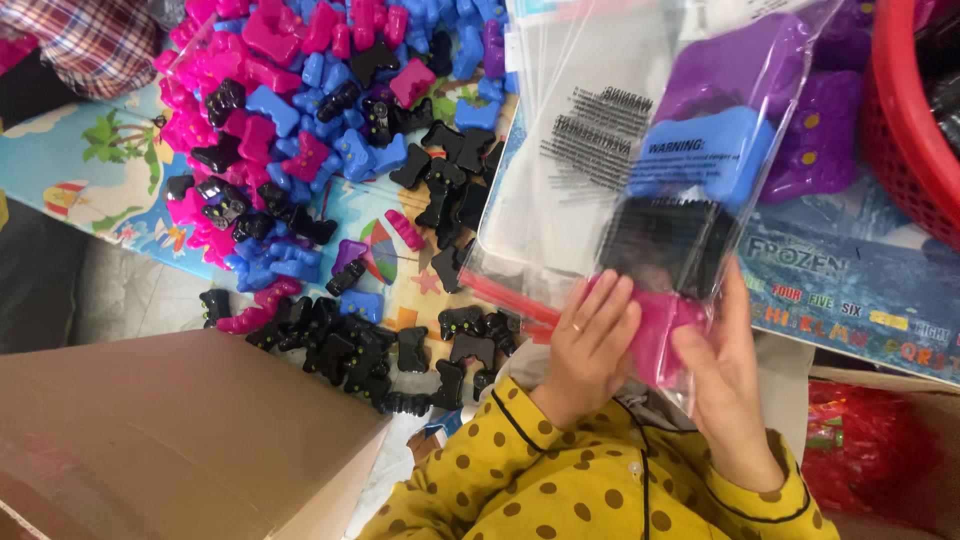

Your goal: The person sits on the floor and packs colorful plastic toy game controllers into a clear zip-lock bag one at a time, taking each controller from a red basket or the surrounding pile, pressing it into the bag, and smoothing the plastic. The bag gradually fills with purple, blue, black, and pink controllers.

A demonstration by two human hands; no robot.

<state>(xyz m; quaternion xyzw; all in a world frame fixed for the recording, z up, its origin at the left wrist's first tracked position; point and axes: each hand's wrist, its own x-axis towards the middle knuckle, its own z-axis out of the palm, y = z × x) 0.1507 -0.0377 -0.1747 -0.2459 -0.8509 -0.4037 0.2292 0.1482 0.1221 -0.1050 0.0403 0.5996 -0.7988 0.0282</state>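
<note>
The red basket [905, 140] runs off the picture's right edge, and the clear bag [620, 130] off the top. The pink toy [655, 335] is half hidden behind the right hand [725, 385]. The cardboard box [170, 440] is cut off at the bottom left.

Both hands grip a clear plastic bag [600, 170] holding a pink toy [655, 335]. Left hand [590, 345] and right hand [725, 375] pinch its lower end.

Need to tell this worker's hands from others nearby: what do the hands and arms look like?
Both hands are bare. The left hand has a thin ring on one finger; the right hand shows none. Both arms wear yellow sleeves with brown dots and dark piping.
</note>
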